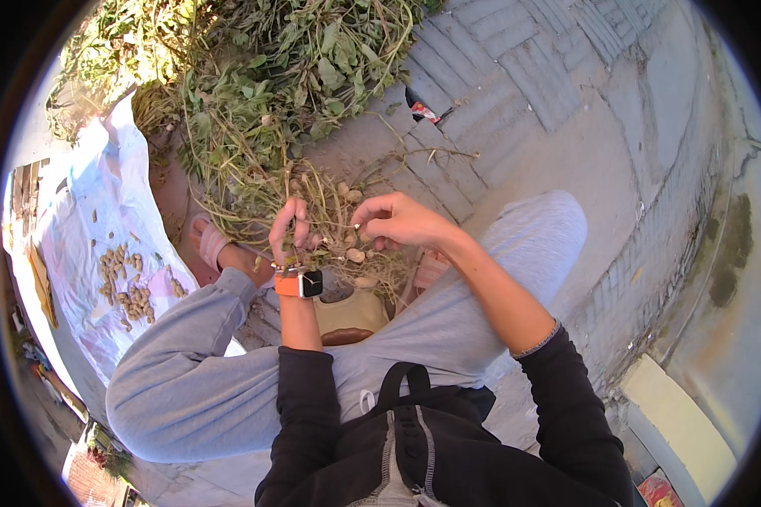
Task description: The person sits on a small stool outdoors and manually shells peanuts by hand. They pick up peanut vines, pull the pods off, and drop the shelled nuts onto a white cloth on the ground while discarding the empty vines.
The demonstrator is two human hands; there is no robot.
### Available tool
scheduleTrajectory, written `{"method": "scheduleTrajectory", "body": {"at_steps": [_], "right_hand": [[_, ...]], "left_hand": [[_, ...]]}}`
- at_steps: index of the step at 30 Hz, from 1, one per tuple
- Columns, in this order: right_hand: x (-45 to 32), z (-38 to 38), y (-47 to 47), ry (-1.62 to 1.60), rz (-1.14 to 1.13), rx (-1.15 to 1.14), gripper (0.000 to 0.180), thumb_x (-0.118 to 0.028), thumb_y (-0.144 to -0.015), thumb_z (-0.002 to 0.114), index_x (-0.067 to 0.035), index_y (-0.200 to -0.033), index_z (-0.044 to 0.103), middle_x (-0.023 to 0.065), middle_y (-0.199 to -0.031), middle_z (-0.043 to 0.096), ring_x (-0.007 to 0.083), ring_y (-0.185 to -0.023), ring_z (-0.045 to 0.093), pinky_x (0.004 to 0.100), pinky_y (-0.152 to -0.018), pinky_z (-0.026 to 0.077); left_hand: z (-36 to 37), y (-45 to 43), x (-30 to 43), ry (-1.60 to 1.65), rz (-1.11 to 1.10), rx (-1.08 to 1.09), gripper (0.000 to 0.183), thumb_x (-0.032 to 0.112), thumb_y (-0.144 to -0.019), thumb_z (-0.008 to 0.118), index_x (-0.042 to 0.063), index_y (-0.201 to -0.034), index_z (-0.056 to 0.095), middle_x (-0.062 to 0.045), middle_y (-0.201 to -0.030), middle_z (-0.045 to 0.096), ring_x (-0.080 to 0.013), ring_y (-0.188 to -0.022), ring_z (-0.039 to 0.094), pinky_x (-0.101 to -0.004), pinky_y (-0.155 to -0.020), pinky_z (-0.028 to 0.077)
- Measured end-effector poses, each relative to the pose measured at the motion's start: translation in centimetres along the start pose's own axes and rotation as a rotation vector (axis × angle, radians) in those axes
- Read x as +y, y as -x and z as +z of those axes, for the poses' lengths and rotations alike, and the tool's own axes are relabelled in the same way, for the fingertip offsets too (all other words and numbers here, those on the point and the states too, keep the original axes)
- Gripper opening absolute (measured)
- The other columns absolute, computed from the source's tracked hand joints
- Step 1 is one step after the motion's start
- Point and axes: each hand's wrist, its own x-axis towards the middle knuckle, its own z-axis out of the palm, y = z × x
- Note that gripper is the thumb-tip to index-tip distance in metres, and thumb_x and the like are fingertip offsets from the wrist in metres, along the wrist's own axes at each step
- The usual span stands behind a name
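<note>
A peanut plant with dry roots and several pods lies between my hands, in front of my lap. My left hand is curled about its stems; an orange-strapped watch is on that wrist. On the other side of the root clump, my right hand has bent fingers and the thumb close to the index finger. Its fingertips are at the roots and pods, and whether a pod is pinched there is hidden. Leafy peanut plants are heaped just beyond.
Loose peanuts lie on a pale plastic sheet to my left. A beige plastic object sits between my legs. My sandalled feet flank the plant. Red-and-black litter lies on the brick paving.
</note>
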Motion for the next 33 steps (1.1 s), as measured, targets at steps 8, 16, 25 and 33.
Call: {"method": "scheduleTrajectory", "body": {"at_steps": [8,16,25,33], "right_hand": [[0.3,-0.3,-0.8,0.124,-0.032,-0.195,0.018,-0.014,-0.073,0.065,-0.003,-0.085,0.059,0.0007,-0.071,0.057,0.0063,-0.055,0.050,0.0211,-0.048,0.039],[0.2,0.4,0.0,0.074,-0.095,-0.112,0.017,-0.011,-0.070,0.064,-0.001,-0.080,0.054,0.0038,-0.076,0.054,0.0082,-0.059,0.049,0.0227,-0.051,0.041],[-0.2,0.7,0.6,0.218,-0.020,-0.188,0.021,-0.007,-0.071,0.062,-0.004,-0.079,0.043,0.0003,-0.067,0.047,0.0074,-0.058,0.047,0.0224,-0.046,0.040],[1.1,1.0,0.1,0.290,-0.268,-0.155,0.022,-0.007,-0.071,0.062,-0.005,-0.080,0.042,-0.0001,-0.063,0.043,0.0098,-0.056,0.042,0.0257,-0.050,0.039]], "left_hand": [[0.6,-0.2,-0.3,-0.066,-0.028,0.030,0.024,0.033,-0.090,0.046,0.012,-0.077,0.046,0.007,-0.043,0.029,-0.0045,-0.035,0.025,-0.0189,-0.039,0.033],[1.0,-0.4,-0.2,-0.105,-0.060,0.026,0.024,0.032,-0.089,0.047,0.012,-0.076,0.048,0.006,-0.042,0.029,-0.0061,-0.035,0.024,-0.0201,-0.038,0.028],[1.1,-0.9,-0.7,-0.108,-0.132,0.034,0.024,0.032,-0.086,0.051,0.010,-0.075,0.049,0.005,-0.045,0.028,-0.0064,-0.039,0.022,-0.0217,-0.040,0.021],[1.5,-0.8,-0.4,-0.131,-0.117,0.076,0.024,0.032,-0.085,0.052,0.010,-0.074,0.049,0.004,-0.045,0.029,-0.0061,-0.040,0.023,-0.0213,-0.040,0.021]]}}
